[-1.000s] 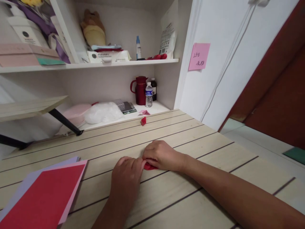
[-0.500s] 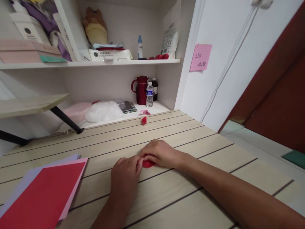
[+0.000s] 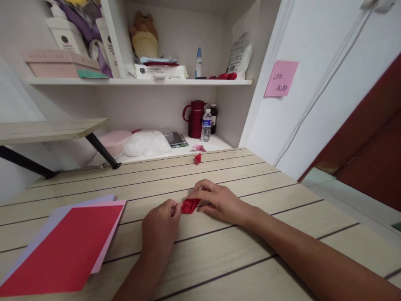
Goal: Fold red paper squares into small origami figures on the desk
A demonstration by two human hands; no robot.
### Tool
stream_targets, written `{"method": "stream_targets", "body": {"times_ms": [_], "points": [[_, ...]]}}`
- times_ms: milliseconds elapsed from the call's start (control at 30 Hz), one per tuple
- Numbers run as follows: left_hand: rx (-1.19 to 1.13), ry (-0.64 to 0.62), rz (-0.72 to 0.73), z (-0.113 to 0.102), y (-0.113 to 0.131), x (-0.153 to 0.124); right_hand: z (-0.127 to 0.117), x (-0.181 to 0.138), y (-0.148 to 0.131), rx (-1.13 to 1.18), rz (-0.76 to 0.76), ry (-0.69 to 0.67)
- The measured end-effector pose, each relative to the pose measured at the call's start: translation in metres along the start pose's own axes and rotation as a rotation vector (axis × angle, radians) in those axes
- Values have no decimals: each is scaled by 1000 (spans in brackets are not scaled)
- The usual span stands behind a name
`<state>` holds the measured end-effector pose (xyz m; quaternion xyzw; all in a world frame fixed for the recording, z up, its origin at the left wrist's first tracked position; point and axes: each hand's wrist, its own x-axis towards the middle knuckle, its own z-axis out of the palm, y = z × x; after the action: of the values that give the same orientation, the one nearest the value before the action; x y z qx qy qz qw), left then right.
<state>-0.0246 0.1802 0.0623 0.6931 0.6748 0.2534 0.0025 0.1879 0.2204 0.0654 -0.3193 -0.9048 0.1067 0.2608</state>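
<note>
A small folded piece of red paper [image 3: 190, 205] lies on the slatted wooden table between my hands. My left hand [image 3: 161, 223] pinches its left end between thumb and fingers. Over its upper right side, my right hand [image 3: 219, 201] is curved with thumb and fingers apart. The right fingertips reach the paper's top edge, and the thumb rests just to the right of it. Farther back on the table sits a small folded red paper piece [image 3: 197, 158]. To the left lies a stack of paper sheets, with a red sheet [image 3: 67, 248] on top of pink and lilac ones.
At the table's back edge stands a shelf unit [image 3: 140, 82] holding a dark red jug [image 3: 196, 119], a water bottle [image 3: 206, 125] and a white fluffy bundle [image 3: 146, 143]. A small raised stand [image 3: 53, 129] with black legs occupies the back left. A pink note [image 3: 281, 78] hangs on the wall.
My right hand has opened and lifted slightly off the red paper, showing more of it. The left hand keeps its pinch. The view has shifted left.
</note>
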Motion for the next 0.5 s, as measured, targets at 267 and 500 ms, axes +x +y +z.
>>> {"method": "stream_targets", "body": {"times_ms": [267, 500], "points": [[-5, -18, -2, 4, -1, 0, -2, 0, 3, -70, -80, 87], [-45, -29, -26, 1, -2, 3, 1, 0, 8, -102, -124, 44]]}}
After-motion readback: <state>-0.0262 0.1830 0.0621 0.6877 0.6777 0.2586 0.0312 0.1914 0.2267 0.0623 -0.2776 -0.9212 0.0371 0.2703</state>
